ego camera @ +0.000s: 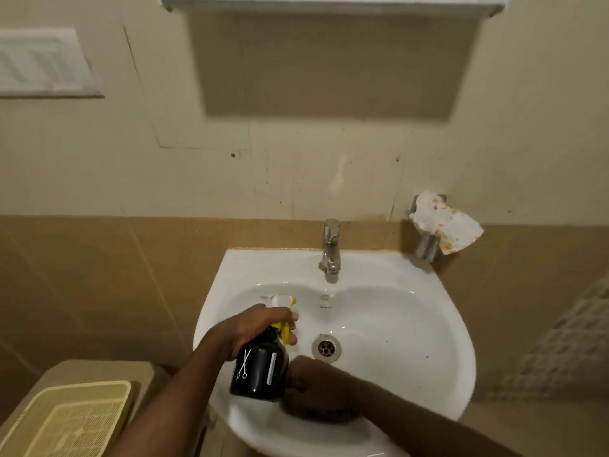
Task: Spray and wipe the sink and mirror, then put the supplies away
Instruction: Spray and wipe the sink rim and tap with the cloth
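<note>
We held the spray bottle (260, 371) in our left hand (253, 328), fingers (290, 316) wrapped around its neck with one laid on the yellow trigger, so the nozzle pointed ahead of the fingers toward the back wall of the sink (428, 324). The dark bottle hung over the near left part of the basin, just to the side of the drain (326, 347), which suits wetting the bowl before a wipe.

Our right hand (316, 387) sat low in the basin, just beside the bottle's base and nearer us than the drain. It was blurred and looked curled, with something dark beneath it that may have been a cloth; we could not tell whether those fingers gripped anything.

Beyond both hands stood the tap (329, 249), and past it to the right a wall holder with a worn, stained white piece (441, 222) on it. To the left of the left hand's fingers, off the sink, lay a pale plastic basket (66, 420), a likely place for the supplies afterward. The mirror, we judged, remained to be done.
</note>
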